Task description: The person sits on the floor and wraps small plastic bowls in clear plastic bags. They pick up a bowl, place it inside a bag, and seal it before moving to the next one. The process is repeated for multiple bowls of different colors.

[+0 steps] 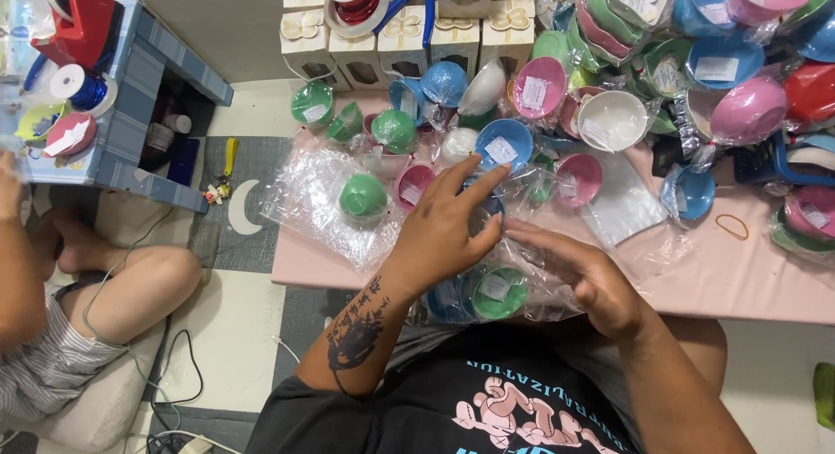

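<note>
My left hand (448, 228) and my right hand (578, 276) meet over a clear plastic bag (513, 284) at the near edge of the low pink table (748, 280). The fingers of both hands pinch the bag's film between them. Inside the bag, under my hands, lie a green bowl (498, 291) and a blue bowl (448, 299). Just beyond my left fingertips sit a blue bowl with a white label (504, 143) and a pink bowl (411, 186).
Many wrapped bowls in pink, green, blue and white crowd the table's far side. A green bowl (363, 196) lies on loose plastic sheets at the left. White boxes (383, 45) stand behind. Another person (87, 306) sits at my left by a blue striped stand (139, 97). A rubber band (732, 226) lies at the right.
</note>
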